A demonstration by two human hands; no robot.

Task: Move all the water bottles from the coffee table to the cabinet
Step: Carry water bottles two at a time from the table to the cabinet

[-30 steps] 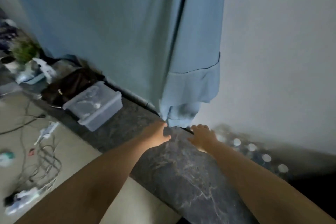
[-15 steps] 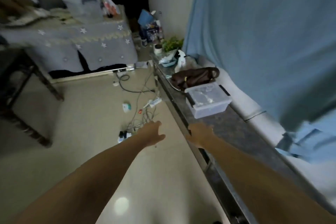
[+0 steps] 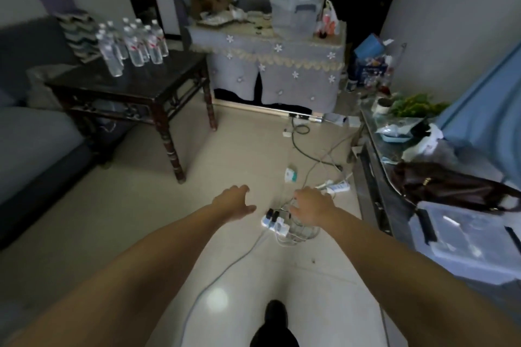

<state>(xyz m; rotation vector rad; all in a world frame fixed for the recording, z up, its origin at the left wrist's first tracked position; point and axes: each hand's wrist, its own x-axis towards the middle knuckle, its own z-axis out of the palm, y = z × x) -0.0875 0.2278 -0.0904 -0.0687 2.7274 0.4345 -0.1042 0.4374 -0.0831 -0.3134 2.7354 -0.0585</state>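
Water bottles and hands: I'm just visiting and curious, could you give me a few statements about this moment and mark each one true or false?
1. The water bottles stand in a cluster on the dark coffee table. True.
2. The left hand holds a bottle. False: it holds nothing, its fingers spread loosely.
3. The right hand is held out above the floor, over a tangle of cables and a power strip. True.
4. The bottles lie on their sides. False: they stand upright.
5. A brown bag rests on the dark cabinet top at the right. True.
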